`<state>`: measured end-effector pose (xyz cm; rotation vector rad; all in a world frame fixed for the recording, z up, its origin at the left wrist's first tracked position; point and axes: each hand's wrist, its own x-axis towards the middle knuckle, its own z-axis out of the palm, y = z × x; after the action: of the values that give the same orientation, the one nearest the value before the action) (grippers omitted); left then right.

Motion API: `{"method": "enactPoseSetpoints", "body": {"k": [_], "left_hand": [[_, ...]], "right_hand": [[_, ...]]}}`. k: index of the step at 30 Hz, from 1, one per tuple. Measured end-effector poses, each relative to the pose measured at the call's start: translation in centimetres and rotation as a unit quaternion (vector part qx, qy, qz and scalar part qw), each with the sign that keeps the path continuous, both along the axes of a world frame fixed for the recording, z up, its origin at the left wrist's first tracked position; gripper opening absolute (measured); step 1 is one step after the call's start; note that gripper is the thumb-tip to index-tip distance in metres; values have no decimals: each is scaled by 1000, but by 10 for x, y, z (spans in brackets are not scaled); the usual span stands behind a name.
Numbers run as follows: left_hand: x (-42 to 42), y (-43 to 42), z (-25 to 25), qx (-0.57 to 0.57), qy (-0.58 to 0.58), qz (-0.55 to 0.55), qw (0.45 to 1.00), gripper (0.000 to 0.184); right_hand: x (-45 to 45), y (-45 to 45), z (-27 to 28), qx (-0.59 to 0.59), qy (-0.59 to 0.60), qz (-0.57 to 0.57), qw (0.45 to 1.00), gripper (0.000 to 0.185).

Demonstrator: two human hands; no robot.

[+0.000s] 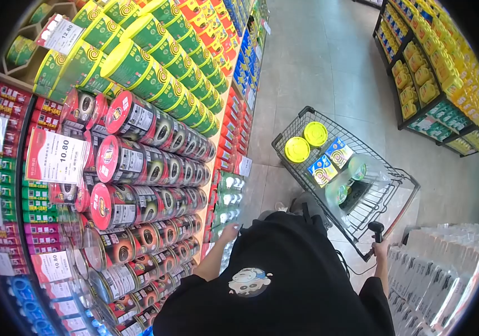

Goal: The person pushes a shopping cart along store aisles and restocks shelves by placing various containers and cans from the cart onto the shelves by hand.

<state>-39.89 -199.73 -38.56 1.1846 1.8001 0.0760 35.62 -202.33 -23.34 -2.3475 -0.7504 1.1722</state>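
Observation:
My right hand (381,247) is closed on the end of the handle of a black wire shopping cart (382,154), just below a black knob-like fitting (376,228). My left hand (229,232) is low beside the shelf, nearest to a row of clear-wrapped goods (229,199); its fingers are partly hidden and too small to read. Inside the cart are two tubs with yellow lids (315,134), two blue-and-yellow boxes (322,170) and clear-wrapped items with green round tops (337,194).
Left, a tall display holds green tubs (164,70), red-lidded cylinders (133,159) and price cards (60,157). A rack of yellow bottles (418,73) stands at the upper right. Plastic-wrapped stacks (435,274) are at the lower right. Grey tiled floor (306,61) runs ahead.

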Motion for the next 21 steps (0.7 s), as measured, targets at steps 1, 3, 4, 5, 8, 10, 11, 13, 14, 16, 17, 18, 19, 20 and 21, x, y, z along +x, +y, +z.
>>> {"method": "enactPoseSetpoints", "body": {"k": [1, 3, 4, 5, 8, 10, 11, 13, 14, 16, 17, 18, 19, 20, 21], "left_hand": [[4, 3, 1, -4, -18, 20, 1000, 39], [11, 7, 3, -13, -55, 58, 997, 38], [9, 7, -6, -2, -75, 63, 995, 38], [6, 7, -15, 8, -95, 66, 993, 37], [-2, 10, -24, 11, -138, 89, 986, 38], [-8, 4, -26, 2, -180, 136, 974, 39], [-10, -1, -28, 16, -151, 126, 980, 40], [-14, -9, -30, 45, -92, 104, 989, 41], [-18, -17, -34, 56, -57, 82, 993, 43], [-32, -31, -57, 75, 13, 36, 996, 47], [-30, -31, -55, 58, 19, 38, 997, 49], [-28, -37, -45, 40, 27, 39, 998, 51], [-28, -41, -35, 20, 35, 40, 998, 54], [-30, -41, -30, 23, 50, 29, 998, 56], [-31, -41, -25, 25, 64, 19, 997, 58]], "right_hand": [[2, 2, -4, 10, -1, 5, 1000, 44], [5, 1, -14, 30, -3, 13, 999, 44], [7, 4, -20, 37, -21, 18, 999, 43], [9, 9, -29, 48, -27, 19, 998, 43], [15, 23, -39, 44, -14, -6, 999, 41], [17, 32, -47, 63, -12, -10, 998, 40], [18, 37, -52, 73, -10, -13, 997, 40], [18, 48, -53, 72, -23, -9, 997, 39], [16, 53, -56, 72, -32, -7, 997, 39], [15, 62, -67, 72, -66, -7, 995, 37], [18, 68, -74, 60, -75, 0, 995, 34], [17, 73, -73, 61, -91, 8, 994, 34], [12, 80, -71, 61, -105, 16, 992, 33], [6, 87, -66, 53, -96, 14, 994, 32], [3, 92, -61, 45, -87, 14, 995, 32]]}}
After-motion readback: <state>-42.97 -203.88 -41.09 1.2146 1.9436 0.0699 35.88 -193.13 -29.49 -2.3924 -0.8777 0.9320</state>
